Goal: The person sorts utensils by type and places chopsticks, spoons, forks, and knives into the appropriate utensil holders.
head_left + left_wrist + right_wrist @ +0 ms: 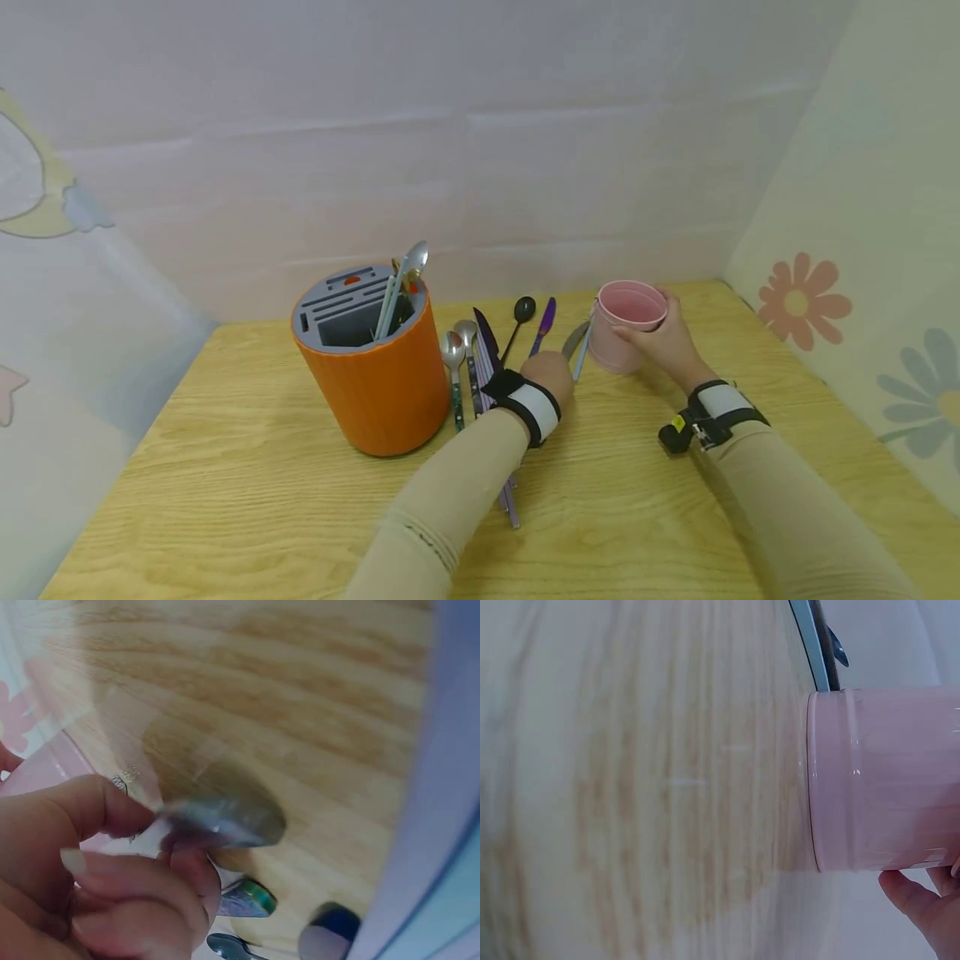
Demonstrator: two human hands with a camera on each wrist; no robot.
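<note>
- My left hand (551, 372) pinches a metal knife (576, 340) by its handle, thumb and fingers (112, 814) curled round it; the blade tip is lifted just beside the pink cup (626, 325).
- My right hand (667, 342) wraps the cup from its right side, fingers curled on the wall near the rim, holding it upright on the worktop (225, 467).
- How far along, as I judge it: the cup looks empty inside, so nothing has gone into it yet; the knife is picked up but not in.
- Left to do: the row lying between the holder (375, 367) and the cup — two spoons (459, 346), a dark knife (486, 337), a black spoon (522, 312), a purple knife (545, 323).
- The holder already has a few pieces standing in it.
- The knife's long axis runs from my hand up and away toward the cup's left wall, blade end farthest from me, tilted off the worktop.
</note>
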